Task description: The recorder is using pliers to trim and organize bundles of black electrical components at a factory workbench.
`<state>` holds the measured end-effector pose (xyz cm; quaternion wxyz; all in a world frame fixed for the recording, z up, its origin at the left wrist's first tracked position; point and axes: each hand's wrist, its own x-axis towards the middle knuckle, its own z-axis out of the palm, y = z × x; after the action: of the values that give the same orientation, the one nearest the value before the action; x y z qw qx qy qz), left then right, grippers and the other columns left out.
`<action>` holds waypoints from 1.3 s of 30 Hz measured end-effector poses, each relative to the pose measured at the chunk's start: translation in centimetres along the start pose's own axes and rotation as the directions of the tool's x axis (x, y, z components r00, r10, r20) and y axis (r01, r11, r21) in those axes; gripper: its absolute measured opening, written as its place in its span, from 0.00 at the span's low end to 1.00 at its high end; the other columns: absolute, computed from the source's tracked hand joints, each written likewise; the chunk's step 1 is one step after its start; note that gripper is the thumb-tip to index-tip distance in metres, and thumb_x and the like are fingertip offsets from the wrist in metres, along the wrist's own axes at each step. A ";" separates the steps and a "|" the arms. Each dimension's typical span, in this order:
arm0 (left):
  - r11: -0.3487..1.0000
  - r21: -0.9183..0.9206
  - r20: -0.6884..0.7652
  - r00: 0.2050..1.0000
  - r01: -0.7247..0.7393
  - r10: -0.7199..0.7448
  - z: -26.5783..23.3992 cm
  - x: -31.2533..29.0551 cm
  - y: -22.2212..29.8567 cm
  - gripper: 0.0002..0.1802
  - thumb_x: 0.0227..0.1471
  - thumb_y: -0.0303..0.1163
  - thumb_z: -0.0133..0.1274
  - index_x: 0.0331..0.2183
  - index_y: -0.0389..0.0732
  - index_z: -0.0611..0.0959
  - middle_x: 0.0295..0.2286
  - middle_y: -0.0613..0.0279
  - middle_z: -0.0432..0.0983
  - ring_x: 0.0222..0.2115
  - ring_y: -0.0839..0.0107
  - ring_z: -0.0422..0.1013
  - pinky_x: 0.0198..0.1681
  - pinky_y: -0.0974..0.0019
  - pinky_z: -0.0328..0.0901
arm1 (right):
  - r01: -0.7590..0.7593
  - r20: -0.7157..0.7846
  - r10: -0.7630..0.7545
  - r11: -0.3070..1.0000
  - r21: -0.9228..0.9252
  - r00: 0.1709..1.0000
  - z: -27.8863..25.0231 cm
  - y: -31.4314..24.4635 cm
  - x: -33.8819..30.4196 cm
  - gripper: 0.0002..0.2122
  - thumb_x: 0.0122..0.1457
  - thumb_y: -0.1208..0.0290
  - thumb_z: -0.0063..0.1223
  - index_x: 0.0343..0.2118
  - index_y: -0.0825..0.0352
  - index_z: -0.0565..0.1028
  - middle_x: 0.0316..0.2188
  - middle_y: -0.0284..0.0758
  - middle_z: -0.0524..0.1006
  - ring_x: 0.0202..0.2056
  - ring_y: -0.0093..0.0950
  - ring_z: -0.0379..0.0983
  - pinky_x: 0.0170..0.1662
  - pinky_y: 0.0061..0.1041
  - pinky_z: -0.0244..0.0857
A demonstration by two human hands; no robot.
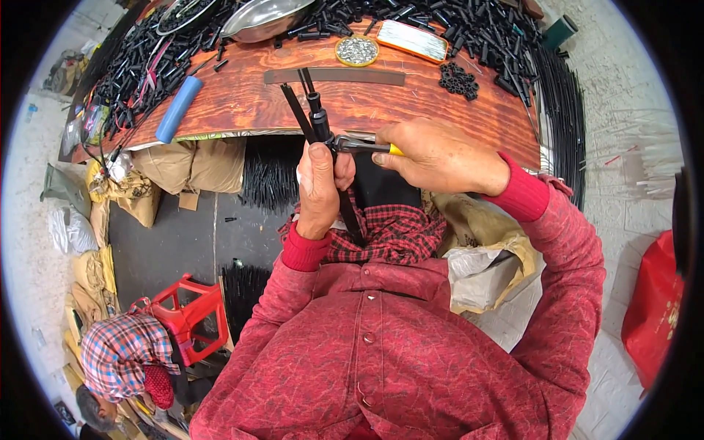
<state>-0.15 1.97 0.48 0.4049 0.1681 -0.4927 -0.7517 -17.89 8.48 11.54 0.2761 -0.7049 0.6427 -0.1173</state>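
My left hand (317,192) is closed round long, thin black rods (296,111) and a black stepped tubular fitting (319,123), held upright over my lap. The lower ends of the rods slant down toward a red and black checked cloth (400,233). From the right, my right hand (444,155) grips a pair of metal pliers (359,144) with yellow on the handle. Their jaws meet the black fitting just above my left thumb. Whether the jaws pinch a small part there is hidden by my fingers.
Ahead stands a wood-grain table (242,99) bearing heaps of black tubular parts (433,15), a metal bowl (265,18), a yellow-rimmed dish of small metal pieces (357,50), an orange tray of pins (412,40) and a blue roll (179,108). A red stool (192,312) and another person (128,352) are at lower left.
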 end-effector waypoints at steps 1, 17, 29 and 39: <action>1.000 0.000 0.000 1.000 0.000 0.000 -0.1 0.1 0.0 0.26 0.64 0.56 0.35 0.41 0.39 0.68 0.16 0.72 0.54 0.16 0.82 0.52 0.18 0.77 0.48 | 0.005 -0.011 -0.005 1.000 0.025 1.000 0.2 0.2 0.0 0.13 0.59 0.65 0.50 0.34 0.73 0.75 0.23 0.49 0.75 0.28 0.46 0.75 0.32 0.42 0.67; 0.993 -0.103 0.028 0.998 0.056 -0.053 -0.3 0.2 0.4 0.30 0.63 0.57 0.33 0.40 0.36 0.70 0.18 0.70 0.58 0.17 0.81 0.55 0.19 0.76 0.50 | -0.483 0.537 0.169 0.701 0.524 0.827 -1.4 -0.5 0.6 0.15 0.67 0.60 0.42 0.34 0.70 0.71 0.20 0.33 0.75 0.21 0.20 0.74 0.24 0.20 0.69; 0.998 -0.043 -0.023 0.999 0.040 -0.041 -0.1 -0.1 0.4 0.31 0.63 0.58 0.34 0.41 0.36 0.70 0.18 0.70 0.59 0.17 0.80 0.55 0.19 0.75 0.50 | -0.523 0.587 0.136 0.639 0.563 0.798 -1.4 0.0 0.5 0.17 0.66 0.59 0.43 0.36 0.72 0.71 0.20 0.34 0.76 0.20 0.21 0.74 0.23 0.20 0.69; 0.999 0.036 -0.005 1.000 0.017 -0.017 0.3 -0.2 0.1 0.33 0.63 0.59 0.33 0.44 0.35 0.71 0.17 0.71 0.58 0.17 0.81 0.55 0.19 0.75 0.51 | -0.551 0.610 0.127 0.599 0.581 0.782 -1.5 0.3 0.2 0.17 0.66 0.58 0.44 0.35 0.71 0.72 0.20 0.34 0.76 0.19 0.22 0.73 0.23 0.20 0.69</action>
<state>-0.22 2.32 0.67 0.3966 0.1815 -0.5035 -0.7458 -18.84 7.90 12.53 0.7119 -0.3946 0.5690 -0.1175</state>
